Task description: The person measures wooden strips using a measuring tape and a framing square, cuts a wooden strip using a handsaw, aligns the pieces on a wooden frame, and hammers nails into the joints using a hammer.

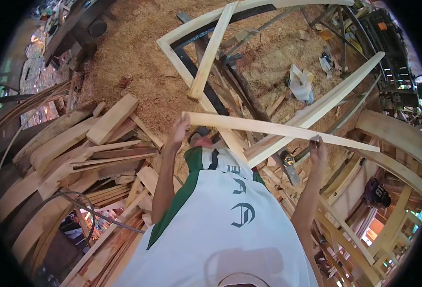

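Observation:
A long pale wooden strip [249,125] is held up crosswise in front of my body. My left hand [180,128] grips it near its left end. Farther right, my right hand [318,147] pinches its lower edge, and the strip's tip extends beyond that hand. Beneath and beyond the strip lies a pale wooden frame [177,64] with a diagonal brace [213,50] across its corner. A long thick board [335,88] slants up to the right, its lower end passing behind the strip.
Stacked wood pieces [63,148] fill the left side. A yellow and black tool [287,159] lies below the strip. A plastic bag [300,83] rests on the sawdust floor [134,52]. A person [376,192] in dark clothing is at the right, by wooden framing [392,220].

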